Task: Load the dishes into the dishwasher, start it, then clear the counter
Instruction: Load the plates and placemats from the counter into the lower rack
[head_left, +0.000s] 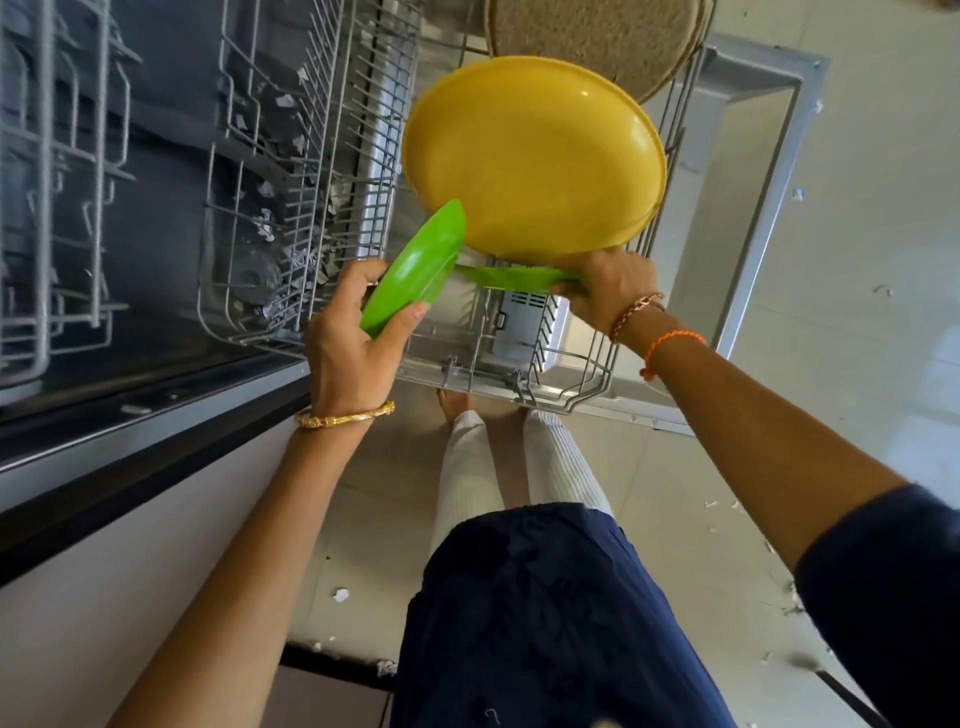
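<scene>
Two hands: both are over the pulled-out lower rack, each holding dishware.
Left hand: fingers and thumb curled round the rim of a green plate, gripping it; the plate is tilted on edge, just above the near part of the rack.
Right hand: clenched on the near edges of a yellow plate and of a second green plate under it; both are pinched together at the rims.
Yellow plate: large, round, held nearly flat and slightly tilted above the middle of the rack, its left edge touching the upper tip of the left hand's green plate.
Second green plate: seen edge-on as a thin strip below the yellow plate's near rim.
Lower rack: grey wire basket rolled out over the open dishwasher door.
Woven mat: round and brown, at the far end of the rack, partly hidden behind the yellow plate.
Upper rack: grey wire, at the far left inside the dishwasher tub.
Wrists: gold bangle on the left; chain bracelet and orange thread on the right.
Floor: pale tiles with small white scraps scattered about.
Person: stands at the door's near edge in a dark blue top and pale striped trousers.
</scene>
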